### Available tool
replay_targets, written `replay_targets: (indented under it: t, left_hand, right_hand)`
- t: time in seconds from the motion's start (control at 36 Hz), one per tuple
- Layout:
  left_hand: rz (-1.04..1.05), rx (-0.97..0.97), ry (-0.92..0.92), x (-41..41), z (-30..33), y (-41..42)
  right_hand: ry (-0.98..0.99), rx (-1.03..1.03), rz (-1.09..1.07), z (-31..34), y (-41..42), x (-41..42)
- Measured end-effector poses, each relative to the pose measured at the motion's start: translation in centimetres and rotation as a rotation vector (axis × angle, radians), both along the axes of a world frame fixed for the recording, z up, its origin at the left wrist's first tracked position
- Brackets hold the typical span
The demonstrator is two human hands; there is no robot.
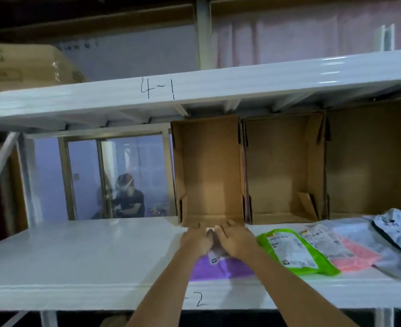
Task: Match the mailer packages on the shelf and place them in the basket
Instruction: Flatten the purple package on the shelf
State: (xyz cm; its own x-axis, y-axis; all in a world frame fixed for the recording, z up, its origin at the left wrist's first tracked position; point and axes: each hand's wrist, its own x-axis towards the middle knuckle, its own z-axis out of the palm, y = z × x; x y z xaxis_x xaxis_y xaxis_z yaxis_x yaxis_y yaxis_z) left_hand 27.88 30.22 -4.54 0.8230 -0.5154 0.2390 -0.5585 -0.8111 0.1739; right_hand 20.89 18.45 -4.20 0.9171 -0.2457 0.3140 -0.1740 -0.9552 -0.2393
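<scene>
White shelf [81,251], marked "2" on its front edge, fills the lower view, with another shelf board marked "4-1" [194,90] above it. Three open cardboard boxes [286,166] lie on their sides along the back right, mouths facing out, nothing visible inside. No basket in view. Mailers lie flat in a row along the front right: a grey one [400,230] at the far end, a clear one [350,232], a pink one [357,258] partly under its neighbours, a green one [296,251] with a white label, and a purple one [218,270] with a label, mostly under the forearms. Left hand [197,241] and right hand [236,240] sit side by side on the far end of the purple mailer, just in front of the leftmost box. Fingers look curled down over the mailer's far edge, but the backs of the hands hide the fingertips, so I cannot tell whether either one grips it or just rests on it. Judgement: step in hand is picking the purple mailer, early in the task since all five are on the shelf. Next move needs a firm hold, then lifting it clear without dragging the green mailer, then finding the basket.
</scene>
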Motion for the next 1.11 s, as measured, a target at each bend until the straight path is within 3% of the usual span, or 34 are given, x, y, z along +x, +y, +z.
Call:
replay_targets:
  t: [0.25, 0.56, 0.86, 1.11]
  left_hand:
    - [-0.069, 0.221, 0.069, 1.6, -1.9, -1.1]
    - [-0.036, 0.242, 0.153, 0.6, -1.1, -1.3]
    - [0.214, 0.201, 0.131, 0.2, -2.4, -1.3]
    - [0.091, 0.193, 0.099, -0.6, -2.6, -0.2]
  right_hand:
    - [0.132, 0.022, 0.128, -1.1, 0.2, 2.1]
    - [0.16, 0.037, 0.058, -1.5, 0.3, 2.6]
    - [0.154, 0.128, -0.198, -2.1, 0.5, 2.4]
    - [0.138, 0.074, -0.231, -1.7, 0.5, 1.9]
